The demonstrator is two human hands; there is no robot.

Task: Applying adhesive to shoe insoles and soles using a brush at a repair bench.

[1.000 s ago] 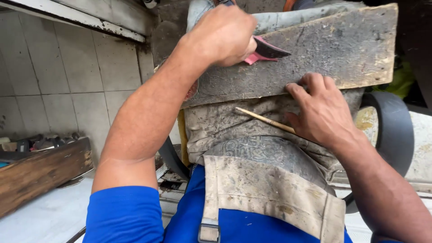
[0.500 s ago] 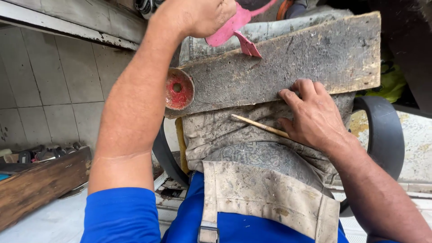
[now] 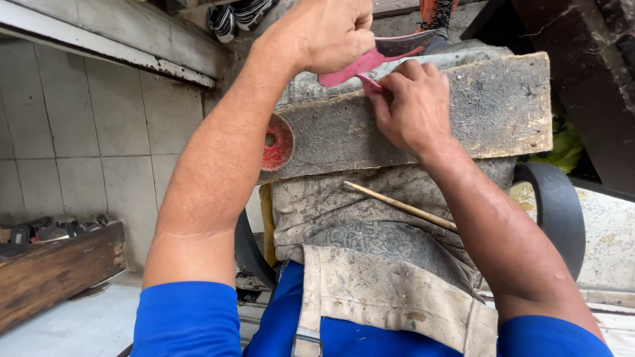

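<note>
Tiled wall [image 3: 79, 125] stood behind the workplace. Across the apron [image 3: 377, 218] lay a worn board [image 3: 476, 112], a stick [image 3: 397, 203] below it. On the board's upper edge sat a pink piece [image 3: 350, 69]. Left hand [image 3: 324, 33] was clenched around the pink piece and a blade [image 3: 403, 45]; right hand [image 3: 413, 106] pinched the piece's tip. Risk: the blade lay close to the right fingers [image 3: 390, 82], so a slip could cut them.

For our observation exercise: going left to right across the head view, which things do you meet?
Dark wooden box → round red disc → pink sheet piece pinched by left hand and right hand → thin wooden stick → black rubber ring.
</note>
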